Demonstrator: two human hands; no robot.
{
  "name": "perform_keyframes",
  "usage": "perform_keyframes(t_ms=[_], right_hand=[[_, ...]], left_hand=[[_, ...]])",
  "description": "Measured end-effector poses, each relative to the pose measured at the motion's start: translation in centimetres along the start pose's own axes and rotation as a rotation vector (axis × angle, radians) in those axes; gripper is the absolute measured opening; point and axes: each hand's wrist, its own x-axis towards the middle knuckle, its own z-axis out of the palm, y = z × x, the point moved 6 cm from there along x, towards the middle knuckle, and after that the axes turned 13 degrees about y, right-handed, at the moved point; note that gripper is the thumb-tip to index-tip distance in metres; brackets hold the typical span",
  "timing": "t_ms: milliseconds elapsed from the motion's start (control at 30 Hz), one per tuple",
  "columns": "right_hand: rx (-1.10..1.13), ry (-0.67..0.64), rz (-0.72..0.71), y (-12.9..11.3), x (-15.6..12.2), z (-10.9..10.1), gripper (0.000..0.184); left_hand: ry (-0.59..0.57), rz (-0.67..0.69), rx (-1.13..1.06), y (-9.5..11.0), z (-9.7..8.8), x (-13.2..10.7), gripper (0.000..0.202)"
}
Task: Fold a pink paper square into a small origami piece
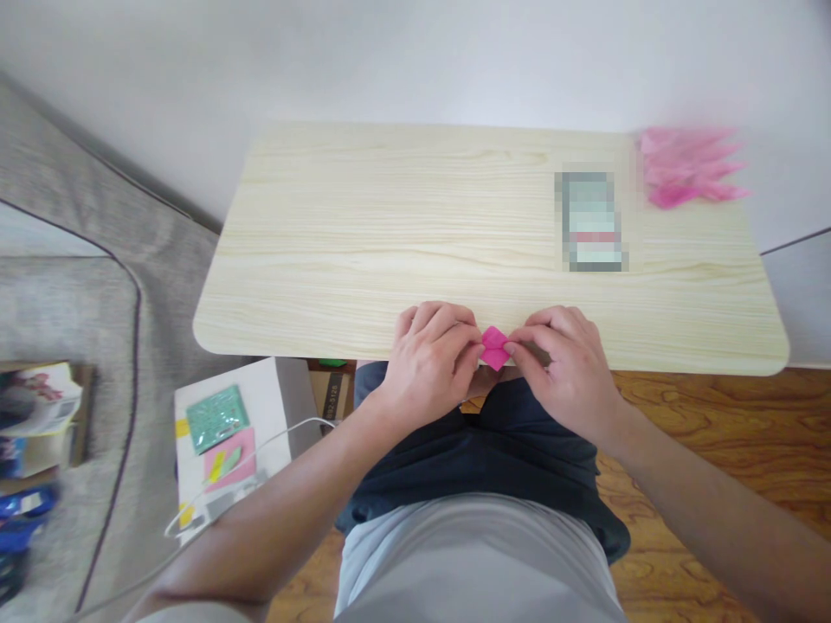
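A small piece of folded bright pink paper (495, 347) is held at the near edge of the pale wooden table (389, 216). My left hand (432, 355) pinches its left corner between thumb and fingers. At the opposite corner, the thumb and index finger of my right hand (564, 368) close on the paper. A crease runs across its middle between the two pinches. The fingertips partly cover both side corners.
Several folded pink paper pieces (694, 169) lie at the table's back right. A blurred-out rectangular device (592, 221) rests nearer. Lower left, a white box (260, 389) carries a green packet (217, 418), pink paper (241, 457) and a white cable (286, 428). A grey sofa (162, 285) stands left.
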Motion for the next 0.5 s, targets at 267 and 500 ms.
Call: perform_keyframes(t_ms=[267,500], right_hand=[[-0.042,-0.016,0.124,0.5,0.68,0.19,0.018],[-0.062,0.014,0.187,0.67,0.31,-0.12,0.013]], left_hand=[[0.048,-0.09,0.025,0.0,0.43,0.24,0.015],[0.111,-0.115,0.002,-0.05,0.21,-0.2,0.02]])
